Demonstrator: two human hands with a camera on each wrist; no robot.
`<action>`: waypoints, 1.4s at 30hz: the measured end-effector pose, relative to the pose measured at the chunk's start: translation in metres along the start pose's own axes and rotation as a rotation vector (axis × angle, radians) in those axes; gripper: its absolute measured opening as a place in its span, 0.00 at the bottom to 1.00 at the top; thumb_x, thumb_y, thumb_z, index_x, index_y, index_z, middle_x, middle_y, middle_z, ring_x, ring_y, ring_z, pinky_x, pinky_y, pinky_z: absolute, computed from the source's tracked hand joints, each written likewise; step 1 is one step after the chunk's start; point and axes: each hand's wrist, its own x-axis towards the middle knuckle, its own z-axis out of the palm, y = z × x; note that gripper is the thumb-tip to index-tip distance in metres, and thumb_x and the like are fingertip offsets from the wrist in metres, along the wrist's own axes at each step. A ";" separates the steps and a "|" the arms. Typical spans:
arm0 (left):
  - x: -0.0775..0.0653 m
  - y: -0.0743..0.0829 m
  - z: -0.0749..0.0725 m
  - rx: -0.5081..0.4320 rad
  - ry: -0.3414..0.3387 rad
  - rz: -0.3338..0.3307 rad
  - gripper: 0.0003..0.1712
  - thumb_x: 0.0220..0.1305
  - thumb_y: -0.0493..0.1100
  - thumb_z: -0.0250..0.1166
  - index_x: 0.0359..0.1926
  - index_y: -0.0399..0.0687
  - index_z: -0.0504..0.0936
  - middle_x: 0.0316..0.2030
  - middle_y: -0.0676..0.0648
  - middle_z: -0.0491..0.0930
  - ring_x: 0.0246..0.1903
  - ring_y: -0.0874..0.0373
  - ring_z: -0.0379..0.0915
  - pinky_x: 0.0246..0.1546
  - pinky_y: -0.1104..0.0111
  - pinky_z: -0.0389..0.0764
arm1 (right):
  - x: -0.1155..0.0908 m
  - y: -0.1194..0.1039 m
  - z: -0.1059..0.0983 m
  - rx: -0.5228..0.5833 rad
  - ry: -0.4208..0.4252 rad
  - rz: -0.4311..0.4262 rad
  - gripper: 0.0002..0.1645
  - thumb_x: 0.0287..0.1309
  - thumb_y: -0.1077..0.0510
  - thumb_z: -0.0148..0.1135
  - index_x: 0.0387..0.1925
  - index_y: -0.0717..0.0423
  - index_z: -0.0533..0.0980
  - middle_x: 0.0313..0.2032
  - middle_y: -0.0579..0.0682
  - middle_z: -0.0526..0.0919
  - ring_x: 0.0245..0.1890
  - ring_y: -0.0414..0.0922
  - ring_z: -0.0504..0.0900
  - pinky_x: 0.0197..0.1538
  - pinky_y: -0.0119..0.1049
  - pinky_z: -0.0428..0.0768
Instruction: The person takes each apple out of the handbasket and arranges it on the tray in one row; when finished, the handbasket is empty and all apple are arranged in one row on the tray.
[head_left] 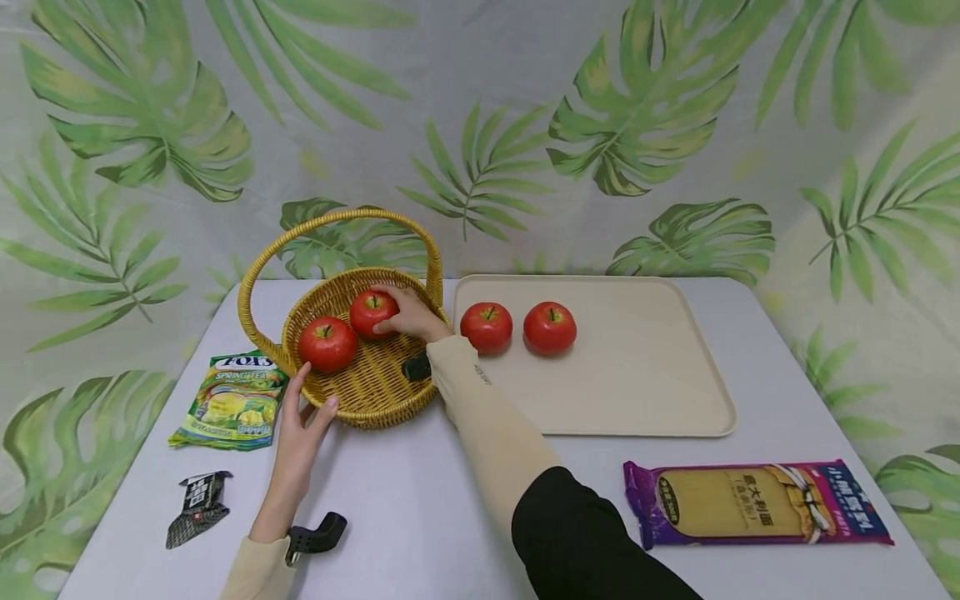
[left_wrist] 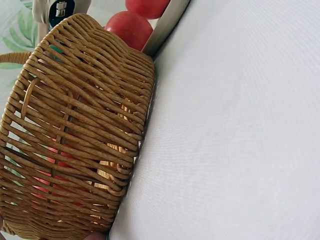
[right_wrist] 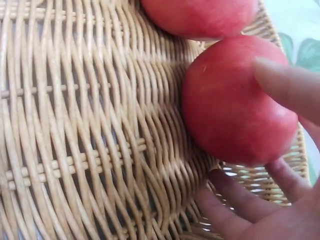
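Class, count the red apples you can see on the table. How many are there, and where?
4: two in the basket, at and; two on the tray, at and.

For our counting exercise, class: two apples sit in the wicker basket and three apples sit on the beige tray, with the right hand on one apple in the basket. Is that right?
Not quite. The beige tray holds two apples, not three, as the head view shows. The rest stands: two apples in the wicker basket, the right hand on one apple.

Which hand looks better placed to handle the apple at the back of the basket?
The right hand: its fingers already touch that apple inside the basket, while the left hand rests on the rim.
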 end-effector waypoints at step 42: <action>-0.002 0.001 0.002 0.002 0.017 -0.034 0.40 0.70 0.46 0.57 0.76 0.60 0.46 0.74 0.49 0.35 0.66 0.35 0.46 0.60 0.42 0.59 | -0.097 -0.013 -0.090 0.105 -0.136 -0.196 0.40 0.50 0.52 0.72 0.64 0.39 0.66 0.61 0.46 0.66 0.52 0.49 0.75 0.53 0.43 0.74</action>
